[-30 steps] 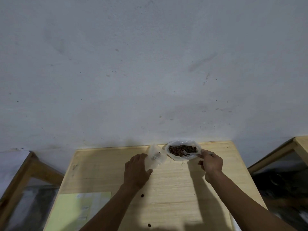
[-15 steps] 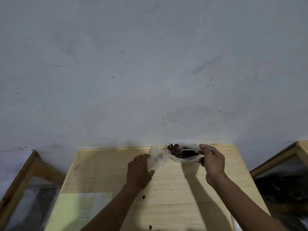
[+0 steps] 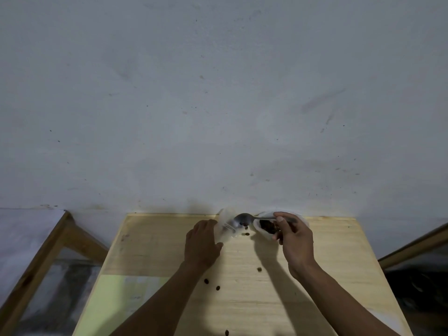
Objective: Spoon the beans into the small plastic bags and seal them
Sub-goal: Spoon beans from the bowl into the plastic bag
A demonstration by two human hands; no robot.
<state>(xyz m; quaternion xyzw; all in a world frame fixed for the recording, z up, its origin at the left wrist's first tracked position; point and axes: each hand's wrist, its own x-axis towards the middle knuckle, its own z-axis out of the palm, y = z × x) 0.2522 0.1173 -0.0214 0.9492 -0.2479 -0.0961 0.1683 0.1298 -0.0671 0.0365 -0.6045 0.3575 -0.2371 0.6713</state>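
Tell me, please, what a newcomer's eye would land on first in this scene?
Probably the metal spoon at the table's far edge, held by the right hand and tipped toward the small clear bag that the left hand holds up. Beans are dropping just below the spoon's bowl, and several loose beans lie scattered on the wooden table. Behind the right hand sits the open bag of beans.

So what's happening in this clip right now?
A person is filling a small plastic bag with beans. The left hand holds the bag open while the right hand tips a spoon at its mouth. The bean supply bag sits behind the right hand. Several loose beans lie on the wooden table.
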